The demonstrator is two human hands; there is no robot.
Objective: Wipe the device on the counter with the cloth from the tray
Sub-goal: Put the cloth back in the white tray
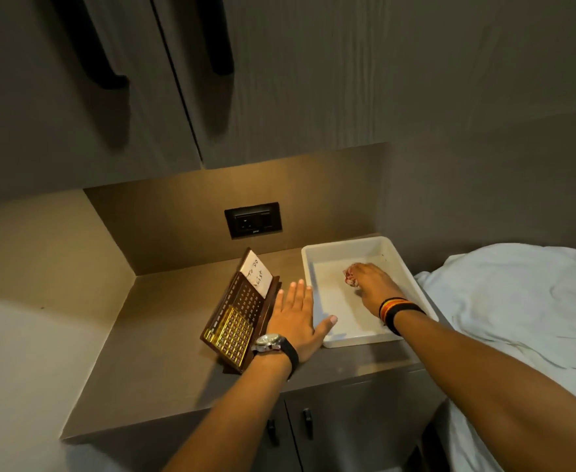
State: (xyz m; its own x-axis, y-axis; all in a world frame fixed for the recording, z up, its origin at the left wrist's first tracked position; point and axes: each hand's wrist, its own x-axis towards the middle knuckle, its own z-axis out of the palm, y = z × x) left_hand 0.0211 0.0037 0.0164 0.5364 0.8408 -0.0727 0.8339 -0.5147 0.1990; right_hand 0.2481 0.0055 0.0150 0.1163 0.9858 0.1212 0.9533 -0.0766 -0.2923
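Observation:
A brown, tilted desk device (242,313) with gold keys and a "To Do List" card stands on the counter (164,352). To its right sits a white tray (317,264). Inside the tray lies a small reddish-white cloth (350,274), bunched up, and my right hand (371,284) is closed over it. My left hand (297,318) lies flat with fingers spread between the device and the tray, its thumb touching the tray's left rim. A watch is on my left wrist, bands on my right.
A black wall socket (253,219) is set in the back panel. Upper cupboard doors with long black handles (218,35) hang overhead. Below the counter are two doors with small handles (307,423). A bed with white sheets (511,301) is at the right.

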